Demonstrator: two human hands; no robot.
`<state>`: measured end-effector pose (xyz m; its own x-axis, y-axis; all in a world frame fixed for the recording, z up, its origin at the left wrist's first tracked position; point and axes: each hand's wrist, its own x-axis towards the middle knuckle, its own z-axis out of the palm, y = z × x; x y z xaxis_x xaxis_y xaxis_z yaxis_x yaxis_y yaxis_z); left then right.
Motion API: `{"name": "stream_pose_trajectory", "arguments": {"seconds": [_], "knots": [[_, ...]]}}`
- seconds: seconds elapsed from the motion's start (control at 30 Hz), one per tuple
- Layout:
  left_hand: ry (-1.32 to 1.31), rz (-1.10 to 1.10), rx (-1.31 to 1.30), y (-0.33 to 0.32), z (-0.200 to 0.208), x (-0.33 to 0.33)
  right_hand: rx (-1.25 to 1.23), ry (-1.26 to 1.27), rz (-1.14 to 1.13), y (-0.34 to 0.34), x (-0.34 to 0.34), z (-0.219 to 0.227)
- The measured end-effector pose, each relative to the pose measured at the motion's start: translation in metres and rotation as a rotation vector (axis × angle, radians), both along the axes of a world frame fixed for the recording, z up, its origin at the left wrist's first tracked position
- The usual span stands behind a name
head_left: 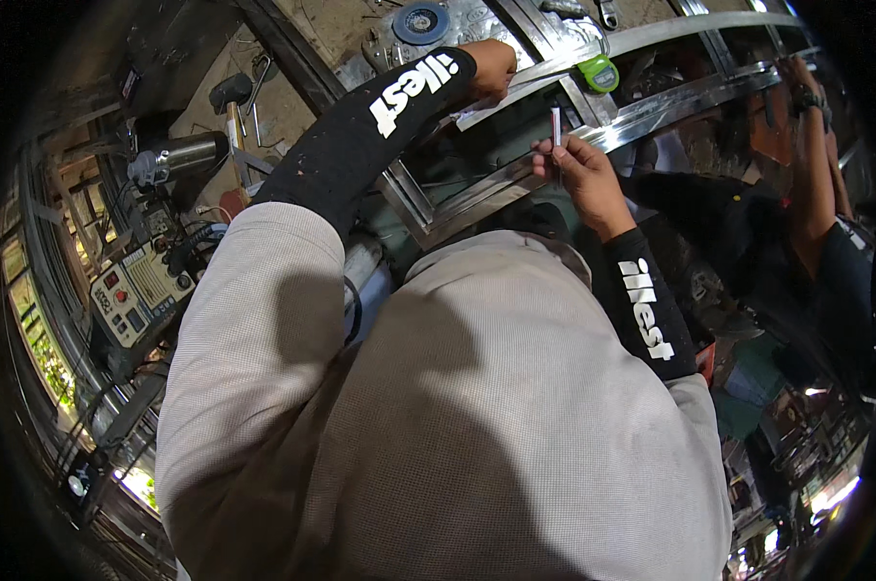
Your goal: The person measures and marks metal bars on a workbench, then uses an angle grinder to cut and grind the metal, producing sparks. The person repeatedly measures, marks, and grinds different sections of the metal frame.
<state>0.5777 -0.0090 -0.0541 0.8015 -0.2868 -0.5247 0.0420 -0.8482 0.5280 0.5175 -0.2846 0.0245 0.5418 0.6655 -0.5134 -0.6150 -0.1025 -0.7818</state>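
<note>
My left hand [492, 70] is closed at the near end of a pale metal bar [539, 80], its fingers curled down and partly hidden. The bar lies over a ladder-like frame of shiny metal tubing [641, 118]. Between the thumb and fingers of my right hand [585, 172] a slim white stick with a red stripe [556, 126], like a marker, points upward. That hand hovers just on my side of the frame's near rail. A lime-green tape measure [600, 74] rests by the bar, ahead of my right hand.
At right, another person's hand [794, 74] reaches the frame's far end. On the left are a hammer [230, 93], an angle grinder-like metal tool [181, 158] and a machine with a control panel [133, 290]. A blue-grey disc [421, 22] lies beyond my left hand.
</note>
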Motion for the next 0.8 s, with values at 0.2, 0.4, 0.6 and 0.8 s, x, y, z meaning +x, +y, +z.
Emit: {"name": "stream_pose_trajectory", "arguments": {"seconds": [0.2,0.4,0.6,0.8], "knots": [[-0.026,0.036,-0.057,0.003,0.010,0.005,0.034,0.019,-0.107,0.018,-0.009,-0.021],[0.026,0.108,-0.040,-0.003,0.016,0.002,0.070,0.199,-0.275,0.049,-0.011,-0.024],[-0.105,0.018,-0.004,-0.001,0.004,0.004,0.299,0.397,-0.454,0.066,0.009,-0.044],[-0.041,0.027,0.003,0.001,-0.006,0.007,0.353,0.254,-0.400,0.051,0.016,-0.063]]}}
